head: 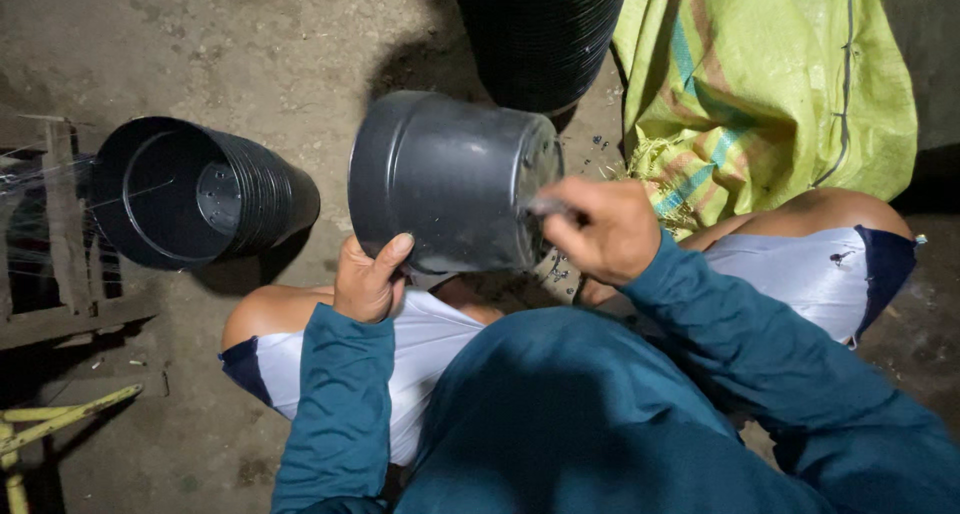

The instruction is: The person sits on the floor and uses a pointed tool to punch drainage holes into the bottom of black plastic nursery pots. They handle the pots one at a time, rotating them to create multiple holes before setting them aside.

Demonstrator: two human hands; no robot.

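Black plastic pot [445, 179] held sideways, gripped at rim by left hand [368, 279]; base thus presented to right hand [605, 229], clenched on small tool [545, 206].

This looks like a rough backyard or shed workspace for nursery pots, not a home interior. The bare, stained concrete floor [250, 44] carries nested stacks of black plastic plant pots [200, 194], a crumpled yellow-green woven plastic sack [780, 84] and a weathered wooden frame [60, 224] (its purpose unclear), all under dim, harsh light.
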